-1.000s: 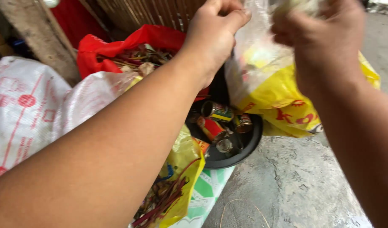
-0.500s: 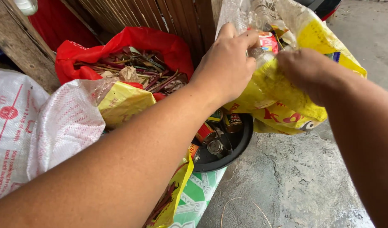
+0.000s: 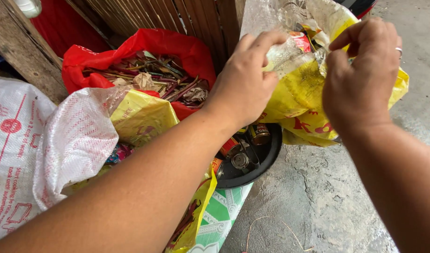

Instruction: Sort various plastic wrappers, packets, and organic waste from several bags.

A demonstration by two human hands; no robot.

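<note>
Rough grey concrete floor (image 3: 318,206) is running beneath me, with wooden slats (image 3: 177,18) behind. Going from the left: a coarse white woven sack (image 3: 46,150) is slumping beside a glossy red bag (image 3: 177,47) full of dry twigs and leaves, then a round black tub (image 3: 257,164) is holding small metal cans. My left hand (image 3: 245,86) is pinching the crinkly yellow and clear plastic bag (image 3: 299,93), raised above the tub, while my right hand (image 3: 360,79) is gripping its opposite edge. I am judging it best to be keeping both grips near the rim, since thin film tears easily.
</note>
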